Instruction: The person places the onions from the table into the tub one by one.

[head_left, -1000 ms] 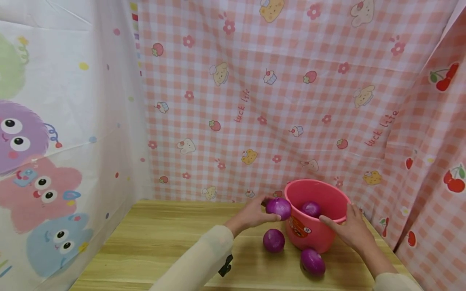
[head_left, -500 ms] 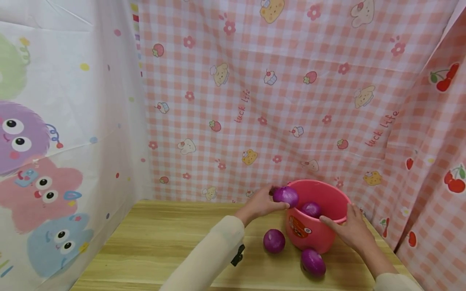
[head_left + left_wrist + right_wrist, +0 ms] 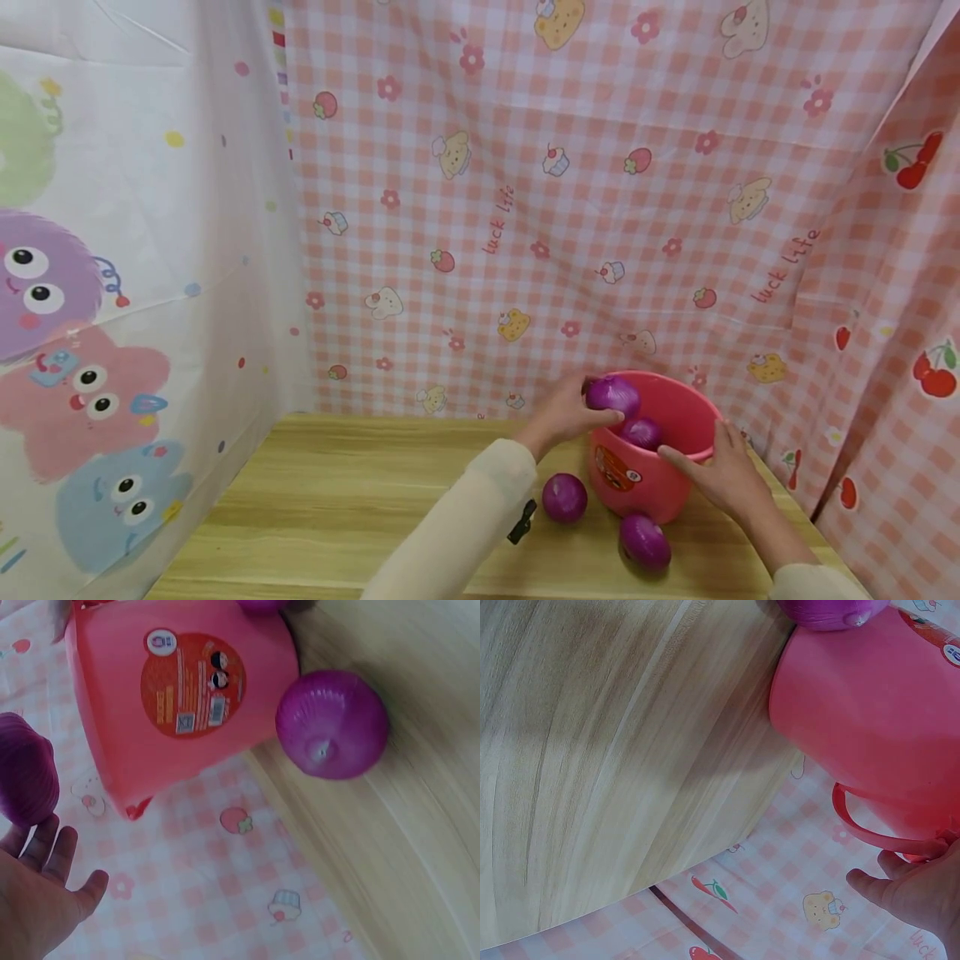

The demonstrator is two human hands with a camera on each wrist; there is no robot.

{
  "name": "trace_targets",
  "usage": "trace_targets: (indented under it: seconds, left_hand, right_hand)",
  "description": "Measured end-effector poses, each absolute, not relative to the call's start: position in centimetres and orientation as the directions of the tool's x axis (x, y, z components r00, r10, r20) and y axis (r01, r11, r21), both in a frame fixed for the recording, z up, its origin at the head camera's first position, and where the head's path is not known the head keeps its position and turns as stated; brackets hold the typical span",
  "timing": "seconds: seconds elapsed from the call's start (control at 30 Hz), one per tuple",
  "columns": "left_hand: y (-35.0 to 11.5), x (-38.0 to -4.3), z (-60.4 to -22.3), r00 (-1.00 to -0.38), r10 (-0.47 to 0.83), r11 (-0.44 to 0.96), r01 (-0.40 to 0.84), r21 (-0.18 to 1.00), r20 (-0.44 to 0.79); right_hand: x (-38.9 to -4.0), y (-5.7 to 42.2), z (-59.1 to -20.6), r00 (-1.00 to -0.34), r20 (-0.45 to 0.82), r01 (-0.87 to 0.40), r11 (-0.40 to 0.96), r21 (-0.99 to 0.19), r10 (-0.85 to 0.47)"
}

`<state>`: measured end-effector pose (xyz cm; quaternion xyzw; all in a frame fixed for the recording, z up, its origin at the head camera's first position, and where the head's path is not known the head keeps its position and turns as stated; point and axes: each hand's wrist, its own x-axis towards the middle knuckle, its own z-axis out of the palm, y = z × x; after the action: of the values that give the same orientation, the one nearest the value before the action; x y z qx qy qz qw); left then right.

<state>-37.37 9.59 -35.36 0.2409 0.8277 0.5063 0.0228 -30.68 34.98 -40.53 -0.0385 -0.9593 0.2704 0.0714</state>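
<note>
My left hand (image 3: 562, 415) grips a purple onion (image 3: 613, 398) over the left rim of a pink bucket (image 3: 645, 483). In the left wrist view the fingers (image 3: 45, 847) reach round the lower end of that onion (image 3: 26, 772). Inside the bucket lies another purple onion (image 3: 641, 432). My right hand (image 3: 726, 473) holds the bucket's right rim, thumb at the front and fingers along the side. Its fingers (image 3: 870, 885) show beside the bucket's pink handle (image 3: 885, 838) in the right wrist view.
Two more purple onions rest on the wooden table (image 3: 337, 500): one onion (image 3: 565, 497) left of the bucket, another onion (image 3: 645, 542) in front of it. A pink checked cloth (image 3: 465, 275) hangs behind, and a white cartoon-printed sheet (image 3: 202, 250) at the left.
My left hand has moved right and slightly up, carrying its onion from beside the bucket to over the rim. The right hand and bucket stay put.
</note>
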Motion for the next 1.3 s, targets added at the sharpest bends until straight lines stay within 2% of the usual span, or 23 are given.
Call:
trace_targets:
  seconds: [0.27,0.53,0.93,1.3]
  left_hand:
    - [11.2,-37.4,-35.7,-0.882,0.396,0.412,0.421,0.808,0.257]
    - [11.8,-37.3,-36.0,-0.868,0.418,0.390,0.438,0.810,0.268]
    - [10.1,-37.9,-36.1,-0.897,0.344,0.398,0.405,0.823,0.276]
    - [8.5,-38.6,-37.3,-0.906,0.336,0.408,0.386,0.827,0.257]
  right_hand:
    - [-30.7,34.8,-40.5,-0.987,0.120,0.030,0.855,-0.517,0.107]
    - [-30.8,34.4,-40.4,-0.988,0.116,0.025,0.859,-0.512,0.098]
    - [-30.8,34.7,-40.5,-0.986,0.135,0.016,0.854,-0.521,0.101]
    - [-30.9,35.2,-40.8,-0.987,0.120,0.029,0.848,-0.529,0.109]
